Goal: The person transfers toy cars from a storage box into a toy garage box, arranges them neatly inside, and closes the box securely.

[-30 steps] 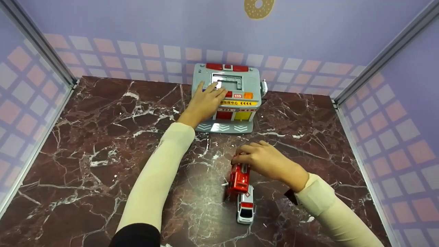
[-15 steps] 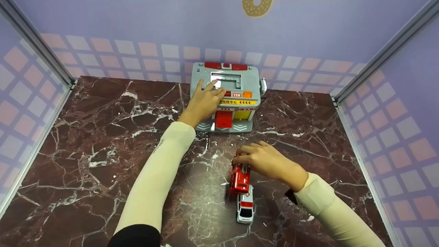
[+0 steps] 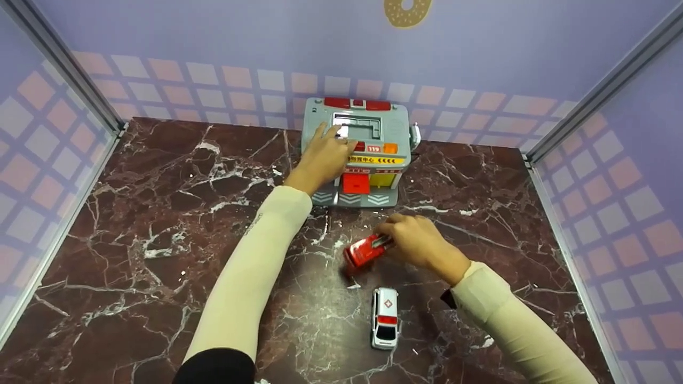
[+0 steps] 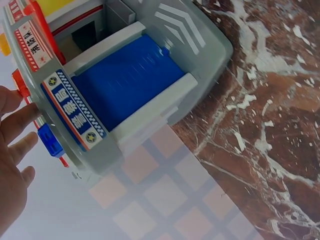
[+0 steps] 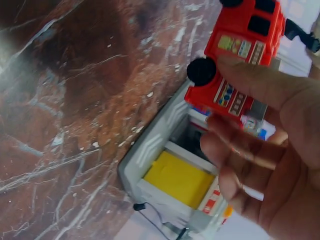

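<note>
My left hand [image 3: 323, 160] rests on the front roof edge of a grey toy fire station [image 3: 394, 120], fingers extended near its coloured buttons. One fingertip is at the red button [image 4: 20, 82]. The station's red door [image 3: 356, 183] is swung outward, while its blue door [image 4: 130, 80] and yellow door [image 5: 178, 179] are down. In front of the station, my right hand [image 3: 419, 242] pinches a red toy fire truck [image 3: 363, 252] between thumb and fingers, lifted off the tabletop and turned sideways. A white toy ambulance [image 3: 386, 318] stands nearer to me.
The toys are on a dark red marbled table [image 3: 160, 213]. A lilac panel [image 3: 213, 42] with a tile pattern closes off the back, and side panels stand left and right. A dark cord [image 5: 155, 220] lies beside the station.
The red door has swung outward from its down position. My right hand has drawn the fire truck away from the ambulance and turned it leftward. The left hand has stayed on the station.
</note>
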Demonstrator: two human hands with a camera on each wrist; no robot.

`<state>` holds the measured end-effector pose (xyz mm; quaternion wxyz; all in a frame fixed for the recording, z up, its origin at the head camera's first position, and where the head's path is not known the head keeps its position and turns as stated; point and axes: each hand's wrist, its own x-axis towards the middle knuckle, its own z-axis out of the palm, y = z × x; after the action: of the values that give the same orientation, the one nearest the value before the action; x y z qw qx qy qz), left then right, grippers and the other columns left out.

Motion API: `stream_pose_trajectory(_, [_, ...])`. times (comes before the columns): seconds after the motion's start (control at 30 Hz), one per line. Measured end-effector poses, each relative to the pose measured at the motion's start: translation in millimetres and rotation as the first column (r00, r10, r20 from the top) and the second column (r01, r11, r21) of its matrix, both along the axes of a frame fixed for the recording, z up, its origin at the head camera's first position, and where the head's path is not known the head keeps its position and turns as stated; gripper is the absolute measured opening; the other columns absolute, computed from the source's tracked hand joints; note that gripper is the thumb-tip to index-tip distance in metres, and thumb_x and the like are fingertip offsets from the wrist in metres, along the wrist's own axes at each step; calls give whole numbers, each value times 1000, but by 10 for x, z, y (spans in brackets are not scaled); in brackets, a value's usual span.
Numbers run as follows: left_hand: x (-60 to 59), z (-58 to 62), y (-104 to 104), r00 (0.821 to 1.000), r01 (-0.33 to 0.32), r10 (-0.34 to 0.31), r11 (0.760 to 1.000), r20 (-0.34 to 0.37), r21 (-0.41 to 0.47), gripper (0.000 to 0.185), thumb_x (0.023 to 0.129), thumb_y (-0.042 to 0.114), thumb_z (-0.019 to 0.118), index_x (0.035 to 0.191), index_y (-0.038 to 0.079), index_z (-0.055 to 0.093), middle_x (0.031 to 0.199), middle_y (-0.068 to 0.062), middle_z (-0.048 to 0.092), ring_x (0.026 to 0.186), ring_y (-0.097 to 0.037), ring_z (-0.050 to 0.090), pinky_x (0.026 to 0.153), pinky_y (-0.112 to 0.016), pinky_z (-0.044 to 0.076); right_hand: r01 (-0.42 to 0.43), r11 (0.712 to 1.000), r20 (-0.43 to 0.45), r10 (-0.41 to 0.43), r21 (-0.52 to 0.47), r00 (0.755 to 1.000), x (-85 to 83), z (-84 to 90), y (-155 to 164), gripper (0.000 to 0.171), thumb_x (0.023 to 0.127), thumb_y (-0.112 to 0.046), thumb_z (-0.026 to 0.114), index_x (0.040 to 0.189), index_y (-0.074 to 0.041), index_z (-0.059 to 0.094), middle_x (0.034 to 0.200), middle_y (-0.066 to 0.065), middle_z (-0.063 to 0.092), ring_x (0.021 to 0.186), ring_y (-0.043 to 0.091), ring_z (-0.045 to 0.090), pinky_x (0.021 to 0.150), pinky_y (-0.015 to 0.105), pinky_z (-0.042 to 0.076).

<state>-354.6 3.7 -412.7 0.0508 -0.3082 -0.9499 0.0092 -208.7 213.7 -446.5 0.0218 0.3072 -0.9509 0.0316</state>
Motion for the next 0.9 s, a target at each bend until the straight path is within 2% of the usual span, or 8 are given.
stream_pose_trajectory(0.13, [-20,12,17,1000,-7,7,999,-2,46,37,93,22,49,129,14,55,120,-11,63,134,-33,33,115,-49,13,181,983,-7,-181,-23,983,-80,-78,-25,37,64,-38,80,93,-19,70,85,7,66,66,30,63,54,47,51])
stream_pose_trajectory(0.23, [-31,2,15,1000,-21,21,996,-4,85,37,92,22,50,128,13,55,114,-12,66,132,-33,36,114,-49,14,303,951,2,-303,-56,953,-156,-151,-56,28,67,-34,76,85,-14,69,80,11,67,64,34,62,52,49,49])
stream_pose_trajectory(0.33, [-37,-13,16,999,-46,45,992,8,118,40,92,23,49,131,11,52,115,-12,65,132,-31,37,115,-50,13,389,920,8,-389,-55,921,-240,-239,-90,29,72,-38,72,79,-10,67,76,13,66,64,36,62,52,51,48])
stream_pose_trajectory(0.5, [-33,-17,32,996,-88,84,990,36,111,47,91,25,51,135,8,47,120,-12,63,132,-30,37,114,-53,10,446,895,-16,-447,-27,895,-368,-388,-176,43,75,-48,70,71,-5,64,68,18,64,60,36,61,48,51,48])
stream_pose_trajectory(0.7, [-21,-36,40,995,-95,92,990,38,100,46,89,27,54,132,9,50,120,-9,63,131,-31,37,112,-57,9,490,870,-71,-493,-53,867,-468,-481,-298,46,75,-48,68,65,-4,61,64,19,63,56,36,61,45,52,47])
stream_pose_trajectory(0.9, [-6,-50,13,994,-109,106,988,31,113,41,88,26,56,125,9,55,115,-9,66,131,-30,38,112,-59,9,510,857,-71,-514,-70,855,-549,-536,-421,47,76,-50,67,68,-4,62,65,20,64,57,37,61,45,52,47])
